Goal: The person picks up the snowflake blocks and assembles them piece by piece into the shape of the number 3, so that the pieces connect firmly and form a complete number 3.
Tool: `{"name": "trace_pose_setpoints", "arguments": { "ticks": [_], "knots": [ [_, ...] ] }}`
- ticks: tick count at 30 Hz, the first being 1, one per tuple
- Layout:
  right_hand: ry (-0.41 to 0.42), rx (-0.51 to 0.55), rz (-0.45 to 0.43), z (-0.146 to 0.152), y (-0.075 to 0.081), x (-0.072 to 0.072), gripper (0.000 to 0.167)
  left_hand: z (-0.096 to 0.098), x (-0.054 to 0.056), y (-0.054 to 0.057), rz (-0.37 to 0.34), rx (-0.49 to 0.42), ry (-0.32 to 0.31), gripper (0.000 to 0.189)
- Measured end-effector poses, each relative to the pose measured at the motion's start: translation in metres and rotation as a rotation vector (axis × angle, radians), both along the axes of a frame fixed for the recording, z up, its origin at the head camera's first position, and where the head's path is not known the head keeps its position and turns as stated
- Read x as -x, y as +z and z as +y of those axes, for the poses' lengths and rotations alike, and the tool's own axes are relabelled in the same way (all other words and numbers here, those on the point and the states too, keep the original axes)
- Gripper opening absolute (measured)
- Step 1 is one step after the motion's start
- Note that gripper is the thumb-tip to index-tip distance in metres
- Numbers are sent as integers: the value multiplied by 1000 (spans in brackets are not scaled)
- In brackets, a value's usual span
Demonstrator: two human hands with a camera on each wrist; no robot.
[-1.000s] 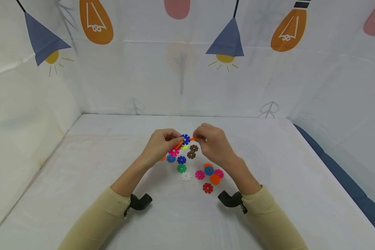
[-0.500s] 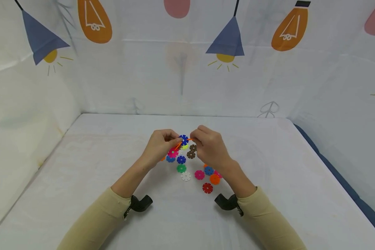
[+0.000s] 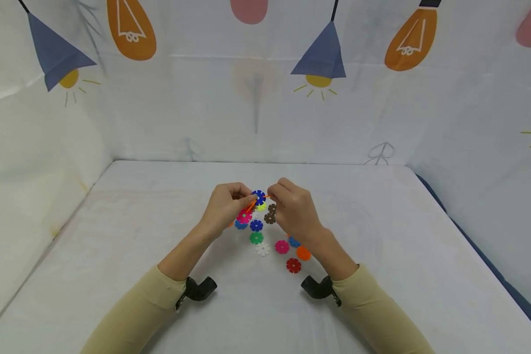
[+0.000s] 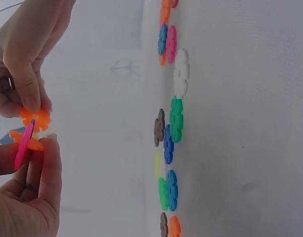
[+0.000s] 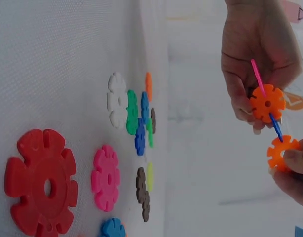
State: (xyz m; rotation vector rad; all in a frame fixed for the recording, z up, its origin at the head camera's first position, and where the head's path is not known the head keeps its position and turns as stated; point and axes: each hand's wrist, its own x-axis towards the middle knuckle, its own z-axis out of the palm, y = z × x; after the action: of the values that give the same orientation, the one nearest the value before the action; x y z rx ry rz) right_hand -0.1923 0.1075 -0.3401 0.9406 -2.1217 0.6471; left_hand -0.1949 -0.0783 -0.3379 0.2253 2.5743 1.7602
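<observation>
Above the table, my left hand [image 3: 225, 209] pinches a small chain of interlocking snowflake discs: a pink disc [image 4: 24, 146], an orange disc [image 5: 267, 103] and a dark blue disc [image 3: 259, 197]. Facing it, my right hand [image 3: 295, 206] holds another orange disc [image 5: 282, 153] between thumb and fingers. In the right wrist view the blue disc, seen edge-on, bridges the two orange ones and meets the notched rim of the one in my right hand. How deep it sits in the slot I cannot tell.
Several loose discs lie below the hands, among them a green disc [image 3: 256, 238], a white disc [image 3: 263, 249], a red disc [image 3: 294, 266] and brown discs [image 3: 270, 218]. The white table [image 3: 159, 314] meets a printed cloth wall [image 3: 203, 98] at the back.
My right hand has shifted slightly left, bringing its orange disc closer to the left hand's blue disc. Its wrist now covers some of the loose discs on the right. Left hand nearly still.
</observation>
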Motion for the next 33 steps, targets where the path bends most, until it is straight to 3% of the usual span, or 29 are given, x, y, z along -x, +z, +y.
{"name": "trace_pose_setpoints", "arguments": {
  "ticks": [11,21,26,33],
  "knots": [
    [-24,-10,27,-4,-7,-1,17,1,-1,-2,-12,12,1,13],
    [54,31,-44,1,-4,4,11,-5,-1,0,-6,20,-124,15],
    [71,50,-89,3,-5,5,9,-7,1,-3,-14,-27,-184,16],
    [96,88,-103,3,-5,6,7,-8,3,-7,-19,-81,-207,17]
  ]
}}
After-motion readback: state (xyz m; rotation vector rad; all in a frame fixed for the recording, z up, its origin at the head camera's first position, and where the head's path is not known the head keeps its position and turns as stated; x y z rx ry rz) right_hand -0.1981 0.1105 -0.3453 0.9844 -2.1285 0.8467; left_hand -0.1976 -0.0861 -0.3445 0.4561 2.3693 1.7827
